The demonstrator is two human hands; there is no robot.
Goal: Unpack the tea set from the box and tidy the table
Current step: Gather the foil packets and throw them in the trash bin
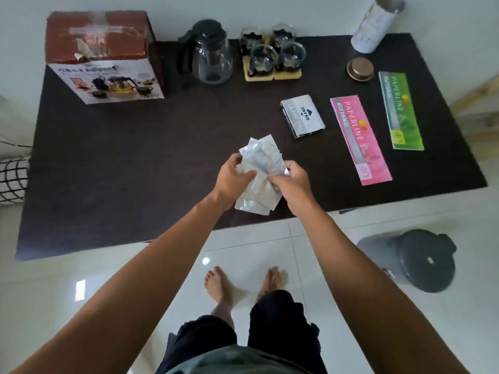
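Your left hand (234, 176) and right hand (291, 181) both grip a bunch of clear plastic bags (261, 168) above the near edge of the dark counter (121, 163). To your right lie a JOYKO stamp pad box (303, 116), a pink PAPERLINE KUITANSI book (360, 139) and a green PAPERLINE book (401, 110). At the far edge stand the taped tea set box (104, 58), the glass teapot (209, 54) and four glass cups (272, 49) on coasters; a grey bin (410, 259) stands on the floor.

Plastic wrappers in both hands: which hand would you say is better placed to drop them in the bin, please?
Right, probably: the bin stands on the floor at the person's right, below the right hand, while the left hand would have to cross over.
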